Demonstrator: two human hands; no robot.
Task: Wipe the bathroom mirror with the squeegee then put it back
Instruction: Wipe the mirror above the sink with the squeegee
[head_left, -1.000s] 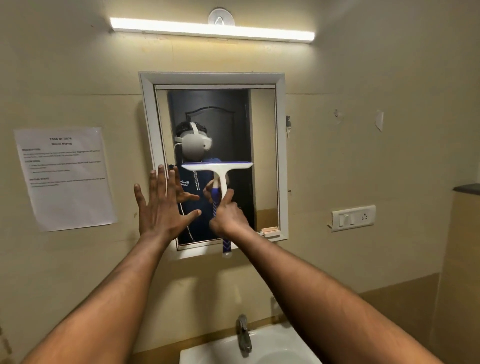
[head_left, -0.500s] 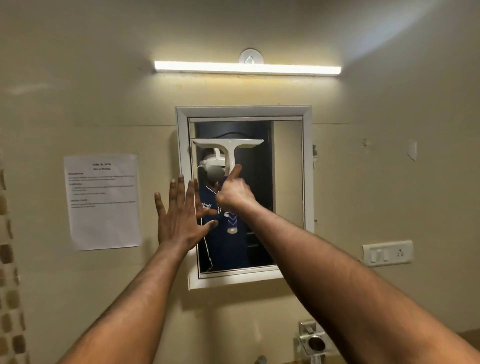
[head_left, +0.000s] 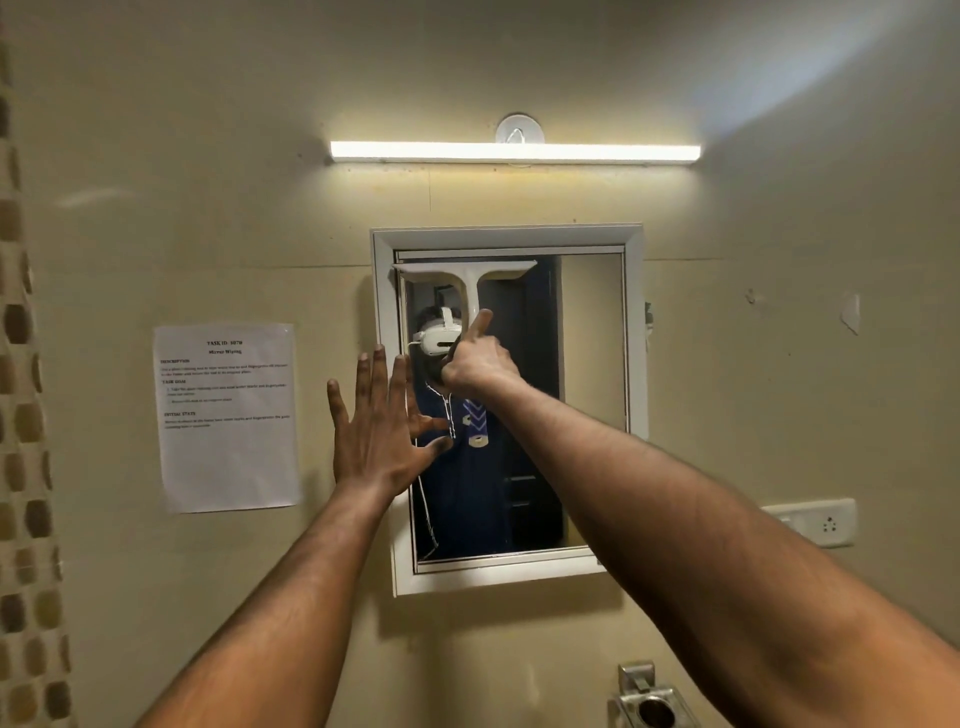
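Observation:
A white-framed mirror (head_left: 592, 374) hangs on the beige wall under a tube light. My right hand (head_left: 480, 364) grips the handle of a white squeegee (head_left: 467, 278), index finger stretched up along its stem. The squeegee's blade lies flat against the glass at the mirror's top left, just below the upper frame. The blue lower end of the handle pokes out below my fist. My left hand (head_left: 379, 431) is spread flat, fingers apart, over the mirror's left frame and the glass edge, holding nothing.
A printed paper sheet (head_left: 226, 415) is stuck on the wall left of the mirror. A white switch and socket plate (head_left: 826, 522) sits at the right. A metal holder (head_left: 649, 699) shows at the bottom. Mosaic tiles (head_left: 26, 467) line the left edge.
My right hand has carried the squeegee from the mirror's lower middle up to the top left of the glass. My view has tilted up, and the basin has dropped out of sight. My left hand stays flat.

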